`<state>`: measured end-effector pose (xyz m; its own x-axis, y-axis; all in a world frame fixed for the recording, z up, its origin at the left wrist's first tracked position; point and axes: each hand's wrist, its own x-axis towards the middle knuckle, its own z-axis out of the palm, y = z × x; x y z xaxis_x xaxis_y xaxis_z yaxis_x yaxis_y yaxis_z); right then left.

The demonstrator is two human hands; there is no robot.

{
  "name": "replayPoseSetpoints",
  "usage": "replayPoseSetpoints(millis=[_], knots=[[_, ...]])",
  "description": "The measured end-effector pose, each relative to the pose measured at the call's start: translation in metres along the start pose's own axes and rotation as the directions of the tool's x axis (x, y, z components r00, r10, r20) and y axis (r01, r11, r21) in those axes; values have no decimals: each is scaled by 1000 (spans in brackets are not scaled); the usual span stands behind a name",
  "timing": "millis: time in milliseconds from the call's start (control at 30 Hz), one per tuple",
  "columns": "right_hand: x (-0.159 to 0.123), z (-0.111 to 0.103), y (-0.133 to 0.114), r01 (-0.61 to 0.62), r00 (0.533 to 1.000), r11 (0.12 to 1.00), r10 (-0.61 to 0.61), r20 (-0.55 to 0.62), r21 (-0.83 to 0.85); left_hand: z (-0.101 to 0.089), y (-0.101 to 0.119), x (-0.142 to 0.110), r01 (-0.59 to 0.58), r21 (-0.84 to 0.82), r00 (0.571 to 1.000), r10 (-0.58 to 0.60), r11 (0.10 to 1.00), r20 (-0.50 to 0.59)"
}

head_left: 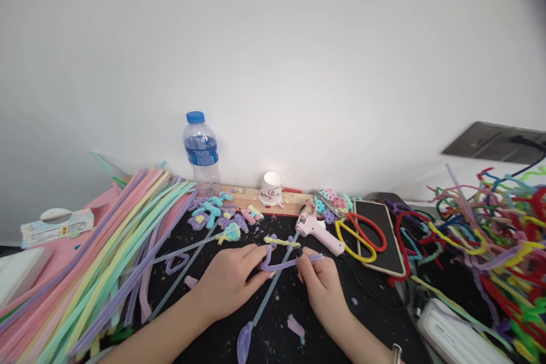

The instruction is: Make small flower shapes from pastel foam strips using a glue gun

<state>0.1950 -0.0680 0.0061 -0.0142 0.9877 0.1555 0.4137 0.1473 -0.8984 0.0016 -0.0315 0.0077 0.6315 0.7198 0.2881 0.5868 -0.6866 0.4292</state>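
A lavender pipe cleaner [281,265], bent at its left end, stretches between my two hands above the black work surface. My left hand [232,276] pinches the bent end between thumb and fingers. Further along, my right hand [319,278] grips it near its other end, thumb on top. Beneath it runs a translucent grey-blue stick [268,299] that reaches back toward the pink glue gun [319,231]. At the stick's near end lies a purple fuzzy piece [244,343]. A small yellow twisted piece [279,242] lies just beyond my fingers.
Pastel pipe cleaners [128,239] pile up at left; a colourful tangle [503,239] fills the right. Scissors [362,236] overlap a phone [386,256]. A water bottle [201,151] and paper cup [272,186] stand by the wall. Small finished shapes [215,207] and a power strip [456,333] lie around.
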Motion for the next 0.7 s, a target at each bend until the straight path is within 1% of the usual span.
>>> replayPoseSetpoints(millis=[67,133,233,333,433,533,700], knots=[[1,-1,0,-16,1000,1000,16,-24,15,-1,-1,1,30,-26,999,-30,999,-19],[2,-1,0,-33,999,999,34,-36,24,-1,-1,1,28,-59,999,-30,998,-39],[3,-1,0,-36,999,999,37,-29,29,0,-2,0,-11,-86,998,5,996,-70],[3,0,0,-20,1000,999,20,-23,27,1,-4,0,-62,-75,993,54,995,-102],[4,1,0,-16,1000,999,17,-16,28,2,-3,1,-105,-52,992,100,993,-82],[4,0,-1,-14,1000,1000,14,-17,20,1,-2,1,-127,-28,991,126,991,-45],[3,1,-1,-9,1000,1000,9,-1,10,1,-1,0,-159,24,987,160,987,-20]])
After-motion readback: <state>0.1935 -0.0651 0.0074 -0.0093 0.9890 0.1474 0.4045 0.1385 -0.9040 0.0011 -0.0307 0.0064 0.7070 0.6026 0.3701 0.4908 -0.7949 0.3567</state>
